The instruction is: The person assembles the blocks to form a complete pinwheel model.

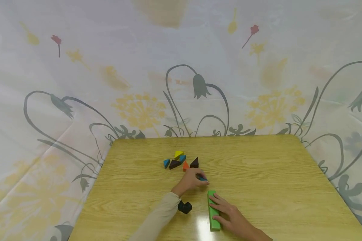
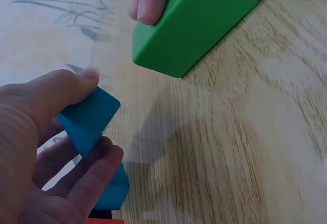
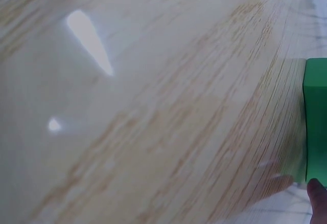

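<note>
My left hand [image 1: 193, 178] pinches a blue triangular block [image 2: 92, 114] between thumb and fingers, just beyond the far end of the green blocks. A second blue block [image 2: 115, 191] shows below those fingers in the left wrist view. Two long green blocks [image 1: 214, 214] lie end to end on the table. Across them rests my right hand [image 1: 232, 216], its fingers stretched over the top. In the right wrist view only a fingertip [image 3: 317, 196] shows beside a green block [image 3: 317, 121].
Beyond my left hand lie loose triangular blocks: yellow [image 1: 178, 154], blue [image 1: 166, 163], black [image 1: 175, 164] and orange [image 1: 185, 166], with another black block [image 1: 194, 163] to their right. The wooden table [image 1: 259, 167] ends at a flowered cloth [image 1: 181, 67].
</note>
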`<state>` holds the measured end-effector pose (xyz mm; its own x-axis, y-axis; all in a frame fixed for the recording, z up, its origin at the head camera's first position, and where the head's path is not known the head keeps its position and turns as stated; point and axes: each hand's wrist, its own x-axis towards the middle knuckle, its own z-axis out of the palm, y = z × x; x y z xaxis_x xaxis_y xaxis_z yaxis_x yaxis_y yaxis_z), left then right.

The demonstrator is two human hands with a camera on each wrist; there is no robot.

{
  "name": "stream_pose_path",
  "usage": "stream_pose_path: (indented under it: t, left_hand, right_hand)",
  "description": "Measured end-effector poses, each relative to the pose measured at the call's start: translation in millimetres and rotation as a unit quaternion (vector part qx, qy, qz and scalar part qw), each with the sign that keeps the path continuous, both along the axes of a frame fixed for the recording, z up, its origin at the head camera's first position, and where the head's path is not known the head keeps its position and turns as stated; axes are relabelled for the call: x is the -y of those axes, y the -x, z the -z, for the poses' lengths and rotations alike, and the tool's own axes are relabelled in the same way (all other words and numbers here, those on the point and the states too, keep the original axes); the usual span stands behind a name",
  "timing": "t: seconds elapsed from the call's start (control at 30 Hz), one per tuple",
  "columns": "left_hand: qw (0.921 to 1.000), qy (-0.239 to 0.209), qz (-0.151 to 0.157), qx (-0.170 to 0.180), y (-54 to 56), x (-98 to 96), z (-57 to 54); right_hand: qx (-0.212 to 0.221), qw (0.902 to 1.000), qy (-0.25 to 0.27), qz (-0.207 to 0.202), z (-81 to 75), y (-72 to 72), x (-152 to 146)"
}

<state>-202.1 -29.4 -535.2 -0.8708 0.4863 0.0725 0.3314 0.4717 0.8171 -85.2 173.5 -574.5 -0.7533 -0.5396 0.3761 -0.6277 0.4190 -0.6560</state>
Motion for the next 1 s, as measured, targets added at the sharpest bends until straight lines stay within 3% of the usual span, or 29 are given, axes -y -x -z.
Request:
stream_pose_path:
  t: [0.2, 0.4, 0.63, 1.0]
  left_hand:
    - [0.9972, 0.064, 0.02, -0.034, 0.7, -10.3, -1.5]
    - [0.9925, 0.119, 0.021, -0.015, -3.2, -22.6, -9.0]
    - [0.9944, 0.104, 0.002, 0.017, -10.6, -28.7, -12.7]
    - [0.9936, 0.107, 0.001, 0.035, -9.0, -27.5, -13.5]
  right_hand:
    - [-0.011, 0.9999, 0.008, -0.005, 0.3, -0.3, 0]
    - [-0.009, 0.9998, 0.015, -0.01, 0.7, -0.5, 0]
    - [-0.012, 0.9998, 0.013, -0.003, 0.0, -0.4, 0]
    - [-0.011, 0.9999, 0.006, 0.001, 1.0, -1.3, 0]
